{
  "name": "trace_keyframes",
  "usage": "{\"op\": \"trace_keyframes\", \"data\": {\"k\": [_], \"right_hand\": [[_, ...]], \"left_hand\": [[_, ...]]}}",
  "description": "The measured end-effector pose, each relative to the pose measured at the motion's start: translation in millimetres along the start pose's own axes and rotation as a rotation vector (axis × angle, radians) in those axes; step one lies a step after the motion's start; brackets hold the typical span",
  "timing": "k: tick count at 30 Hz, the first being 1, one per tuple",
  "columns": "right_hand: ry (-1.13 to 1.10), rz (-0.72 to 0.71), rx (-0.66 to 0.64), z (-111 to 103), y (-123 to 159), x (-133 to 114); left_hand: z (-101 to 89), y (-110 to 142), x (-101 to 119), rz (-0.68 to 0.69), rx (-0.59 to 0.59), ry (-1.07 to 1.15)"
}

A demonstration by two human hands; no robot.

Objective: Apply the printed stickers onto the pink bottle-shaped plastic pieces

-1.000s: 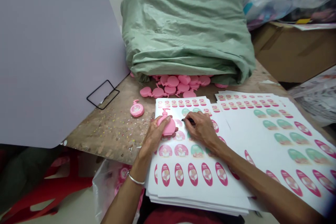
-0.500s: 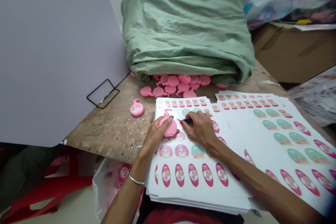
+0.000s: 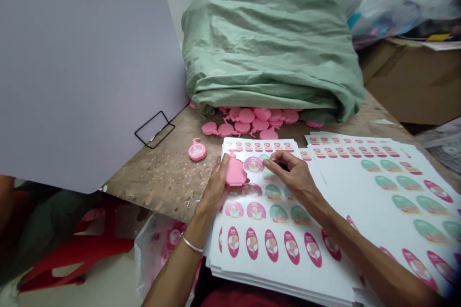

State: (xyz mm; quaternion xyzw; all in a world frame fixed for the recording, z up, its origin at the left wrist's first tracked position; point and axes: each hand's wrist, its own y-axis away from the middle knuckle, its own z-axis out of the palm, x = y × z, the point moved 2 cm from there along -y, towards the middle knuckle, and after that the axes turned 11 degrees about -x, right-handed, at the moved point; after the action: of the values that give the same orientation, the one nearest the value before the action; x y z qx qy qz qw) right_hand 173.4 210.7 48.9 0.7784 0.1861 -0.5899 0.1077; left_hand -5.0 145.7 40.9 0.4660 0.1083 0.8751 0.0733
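My left hand is closed around the edge of a pink plastic pump bottle, its nozzle pointing away from me. Just to its right, my right hand pinches the edge of a pink oval sticker, which looks lifted off the sheet. A thin black tool is tucked in the same fingers, mostly hidden. Beneath both hands lies a stack of sticker sheets printed with pink and green labels.
A labelled pink bottle lies on the worn table. Several plain pink bottles spill from a green sack. More sticker sheets spread to the right. A grey panel stands left, and a plastic bag hangs below.
My right hand has peeled up a pink sticker, and the black tool has drawn back into its fingers. My left hand keeps hold of the bottle. The view has shifted slightly.
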Motion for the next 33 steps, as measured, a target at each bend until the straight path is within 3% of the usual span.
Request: {"op": "trace_keyframes", "data": {"k": [5,10,15,33], "right_hand": [[-0.024,0.032,-0.092,11,7,-18],[-0.018,-0.011,-0.107,20,11,-25],[0.000,-0.039,-0.107,23,12,-33],[0.104,-0.058,-0.071,24,14,-34]], "left_hand": [[8.2,6,2,-0.041,-0.014,0.017],[13.0,10,2,-0.026,0.050,0.014],[13.3,10,1,-0.013,0.022,0.036],[12.0,9,1,-0.004,-0.010,0.028]]}}
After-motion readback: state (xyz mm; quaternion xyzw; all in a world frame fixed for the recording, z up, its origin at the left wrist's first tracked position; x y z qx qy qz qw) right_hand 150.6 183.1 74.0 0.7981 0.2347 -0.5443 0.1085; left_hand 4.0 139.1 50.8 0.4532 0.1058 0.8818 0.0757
